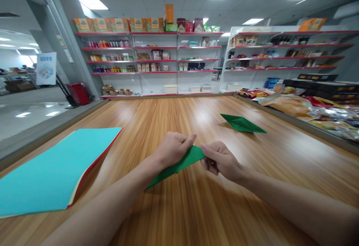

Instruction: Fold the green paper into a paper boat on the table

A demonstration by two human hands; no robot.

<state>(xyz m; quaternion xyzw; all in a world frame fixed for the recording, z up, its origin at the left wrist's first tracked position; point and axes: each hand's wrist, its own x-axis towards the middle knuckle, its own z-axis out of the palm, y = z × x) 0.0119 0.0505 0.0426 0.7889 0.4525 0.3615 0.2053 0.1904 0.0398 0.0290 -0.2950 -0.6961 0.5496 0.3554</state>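
A folded green paper [179,165] is held just above the wooden table [174,115], its long point slanting down to the left. My left hand [172,149] is closed over its upper edge, thumb and fingers pinching it. My right hand [220,160] pinches the paper's right tip between thumb and fingers. A second green folded paper shape [241,123] lies flat on the table beyond my right hand, apart from both hands.
A stack of coloured paper sheets [56,167], turquoise on top, lies at the left of the table. Packaged snacks [303,107] crowd the right edge. Store shelves [157,57] with goods stand at the back. A red box [78,93] sits on the floor at left.
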